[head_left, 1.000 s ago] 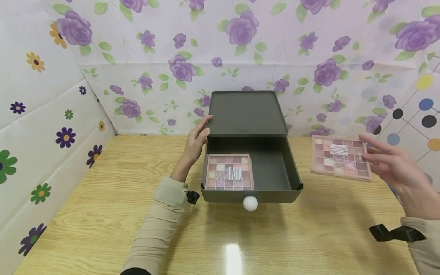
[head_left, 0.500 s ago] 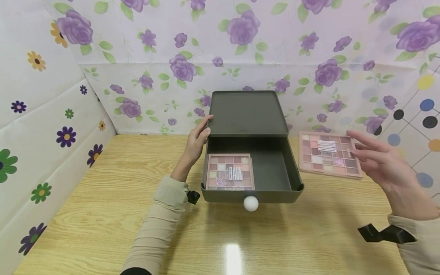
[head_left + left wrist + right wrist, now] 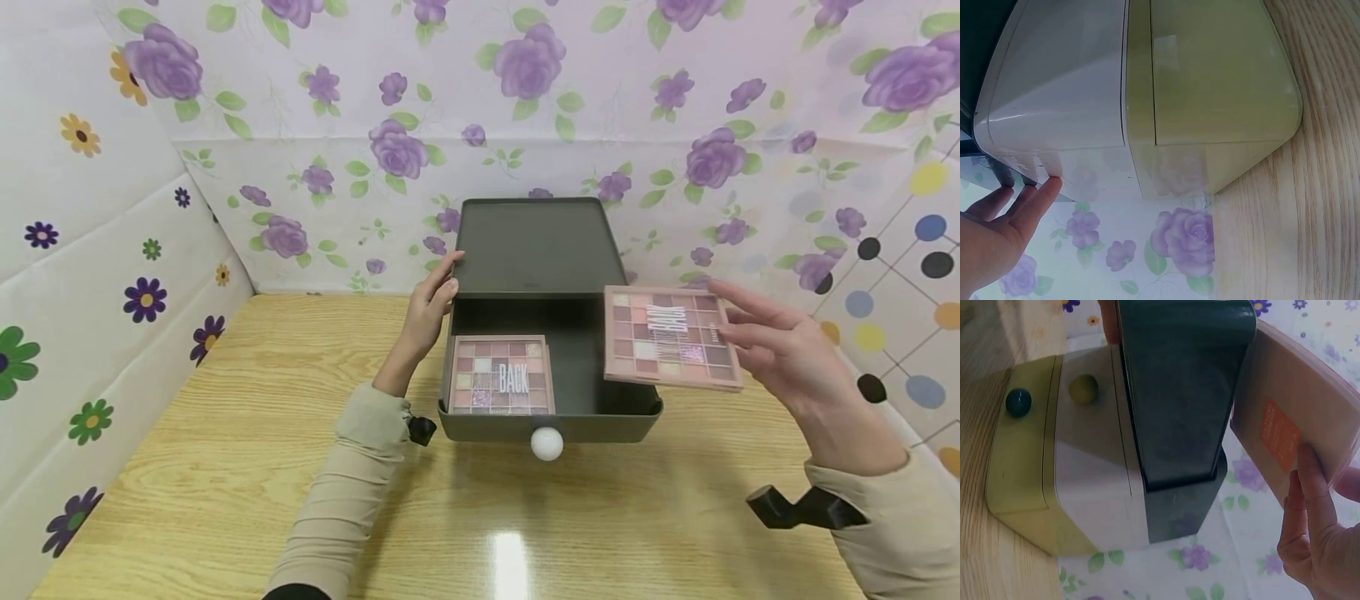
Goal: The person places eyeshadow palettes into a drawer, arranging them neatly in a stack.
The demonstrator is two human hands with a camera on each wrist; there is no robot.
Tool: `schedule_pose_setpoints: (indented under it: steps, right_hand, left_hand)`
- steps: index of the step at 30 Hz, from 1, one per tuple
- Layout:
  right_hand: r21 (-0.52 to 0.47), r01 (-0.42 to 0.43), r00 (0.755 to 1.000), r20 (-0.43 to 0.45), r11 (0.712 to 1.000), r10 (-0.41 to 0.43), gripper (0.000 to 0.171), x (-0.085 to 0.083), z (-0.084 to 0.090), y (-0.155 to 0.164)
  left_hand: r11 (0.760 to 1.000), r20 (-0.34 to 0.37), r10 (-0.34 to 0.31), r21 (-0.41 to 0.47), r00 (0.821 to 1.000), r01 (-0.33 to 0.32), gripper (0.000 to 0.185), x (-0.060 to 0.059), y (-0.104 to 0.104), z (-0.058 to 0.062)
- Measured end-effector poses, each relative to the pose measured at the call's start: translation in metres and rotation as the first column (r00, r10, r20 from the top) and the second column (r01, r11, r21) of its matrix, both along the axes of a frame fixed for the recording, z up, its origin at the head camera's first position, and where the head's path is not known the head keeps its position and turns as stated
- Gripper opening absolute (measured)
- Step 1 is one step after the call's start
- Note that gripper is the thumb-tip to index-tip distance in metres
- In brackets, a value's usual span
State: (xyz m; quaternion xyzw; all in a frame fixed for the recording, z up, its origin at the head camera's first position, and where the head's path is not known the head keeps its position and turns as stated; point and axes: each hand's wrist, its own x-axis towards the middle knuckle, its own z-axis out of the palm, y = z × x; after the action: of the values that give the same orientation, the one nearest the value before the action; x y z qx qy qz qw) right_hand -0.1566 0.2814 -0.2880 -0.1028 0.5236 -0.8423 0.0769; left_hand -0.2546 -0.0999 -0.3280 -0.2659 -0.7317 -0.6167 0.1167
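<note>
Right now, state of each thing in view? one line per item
Drawer: pulled open, right half bare.
Storage box: on the table, top tray holds nothing.
Palette in drawer: lying flat in the left half.
Second palette: held in the air over the drawer's right edge.
Left hand: resting against the box's left side.
Right hand: holding the second palette by its right edge.

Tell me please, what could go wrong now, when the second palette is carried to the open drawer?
1. The right hand holds the pink palette only by its far edge, tilted over the drawer, so it might slip and drop.
2. The palette marked BACK already fills the drawer's left half; the new one could land on its edge.
3. The left hand only rests against the cabinet top, so a bump might push the cabinet.
</note>
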Motion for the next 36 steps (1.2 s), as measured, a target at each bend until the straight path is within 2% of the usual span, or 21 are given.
schedule_pose_setpoints:
  steps: [6, 24, 33, 36]
  right_hand:
    - [0.107, 0.013, 1.0, -0.021, 0.994, -0.011, 0.044, -0.003, 0.0, -0.019]
    - [0.237, 0.028, 1.0, 0.004, 0.971, -0.03, 0.042, -0.004, 0.014, -0.07]
    - [0.384, -0.026, 1.0, 0.003, 0.923, 0.027, 0.06, -0.003, 0.02, -0.099]
    - [0.436, -0.031, 0.999, 0.002, 0.9, 0.034, 0.06, -0.005, 0.021, -0.109]
  left_hand:
    - [1.0, -0.003, -0.001, 0.001, 1.0, 0.001, 0.052, 0.0, 0.0, 0.0]
    - [1.0, -0.009, 0.005, 0.002, 1.0, -0.005, 0.051, 0.001, 0.0, 0.001]
    - [1.0, 0.0, 0.01, -0.008, 1.0, -0.01, 0.052, 0.0, 0.0, 0.0]
    - [1.0, 0.004, 0.004, 0.004, 1.0, -0.004, 0.051, -0.009, -0.002, -0.009]
